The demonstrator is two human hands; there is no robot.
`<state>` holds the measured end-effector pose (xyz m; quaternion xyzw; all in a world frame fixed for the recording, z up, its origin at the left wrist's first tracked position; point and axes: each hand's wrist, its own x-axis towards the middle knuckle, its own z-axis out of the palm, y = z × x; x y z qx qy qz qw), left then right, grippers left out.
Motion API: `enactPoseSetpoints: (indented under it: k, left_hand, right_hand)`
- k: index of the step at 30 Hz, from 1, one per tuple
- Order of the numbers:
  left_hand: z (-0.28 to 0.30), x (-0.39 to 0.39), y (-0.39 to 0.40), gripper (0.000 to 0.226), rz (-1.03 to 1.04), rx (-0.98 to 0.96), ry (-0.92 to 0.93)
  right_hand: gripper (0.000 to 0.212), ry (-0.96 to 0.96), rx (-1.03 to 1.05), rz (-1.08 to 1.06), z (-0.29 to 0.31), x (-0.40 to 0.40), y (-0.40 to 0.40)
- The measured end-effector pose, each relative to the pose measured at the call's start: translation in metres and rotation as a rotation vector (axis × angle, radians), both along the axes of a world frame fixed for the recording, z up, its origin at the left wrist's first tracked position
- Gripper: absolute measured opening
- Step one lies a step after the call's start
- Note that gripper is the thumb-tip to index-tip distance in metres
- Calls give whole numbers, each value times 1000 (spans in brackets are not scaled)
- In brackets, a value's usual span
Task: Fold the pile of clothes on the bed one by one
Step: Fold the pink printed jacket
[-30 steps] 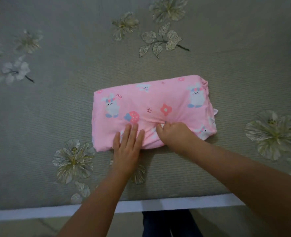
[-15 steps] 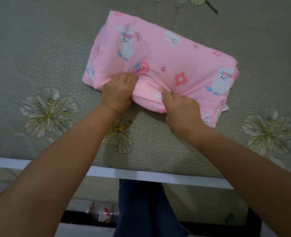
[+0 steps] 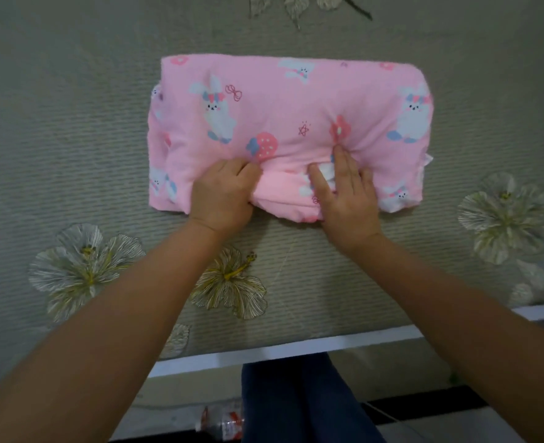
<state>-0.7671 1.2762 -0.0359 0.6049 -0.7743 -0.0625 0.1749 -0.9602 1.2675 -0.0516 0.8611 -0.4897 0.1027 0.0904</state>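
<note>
A pink garment (image 3: 283,100) printed with white bunnies, strawberries and flowers lies folded into a thick rectangle on the bed. My left hand (image 3: 221,193) grips a bunch of fabric at the middle of its near edge, fingers curled into the cloth. My right hand (image 3: 347,190) lies flat just to the right, its straight fingers pressing the near fold down beside a small white label. No other clothes are in view.
The bed is covered by a grey-green ribbed mat (image 3: 72,123) with embroidered flowers. Its white front edge (image 3: 264,353) runs below my forearms. Beyond the edge are my dark blue trouser legs (image 3: 296,404) and a plastic bottle (image 3: 222,423) on the floor.
The bundle now lies square to the bed edge instead of slanted. My right hand went from gripping the near fold to lying flat on it. My left hand still grips the fabric.
</note>
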Motion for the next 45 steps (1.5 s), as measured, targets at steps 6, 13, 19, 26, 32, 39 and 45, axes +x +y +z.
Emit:
enactPoseSetpoints:
  k: [6,13,19,26,32,39,45]
  left_hand:
    - [13,0,-18,25,7,178,105]
    - [63,-15,-52,34,-155,-44,93]
    - [148,-108,-109,15,-417,-286,97]
    - [276,-316,-164,49,-709,-502,68]
    - [350,-505,-206,16,-938,-795,108]
    - [297,-583,-282,32,-1100,-650,-306]
    - [245,-608,-311,57,-877,-58,-635]
  right_hand:
    - [26,-42,-85,83,8,6,-41]
    - [25,-57,-95,131,80,-14,-83]
    - [26,-108,-61,-103,177,-112,-84]
    - [18,27,-398,-464,311,-303,-75]
    - [38,-19,-547,-651,370,-460,-71]
    - [29,-45,-95,-996,282,-480,-126]
    - [63,-136,360,-977,258,-498,-139]
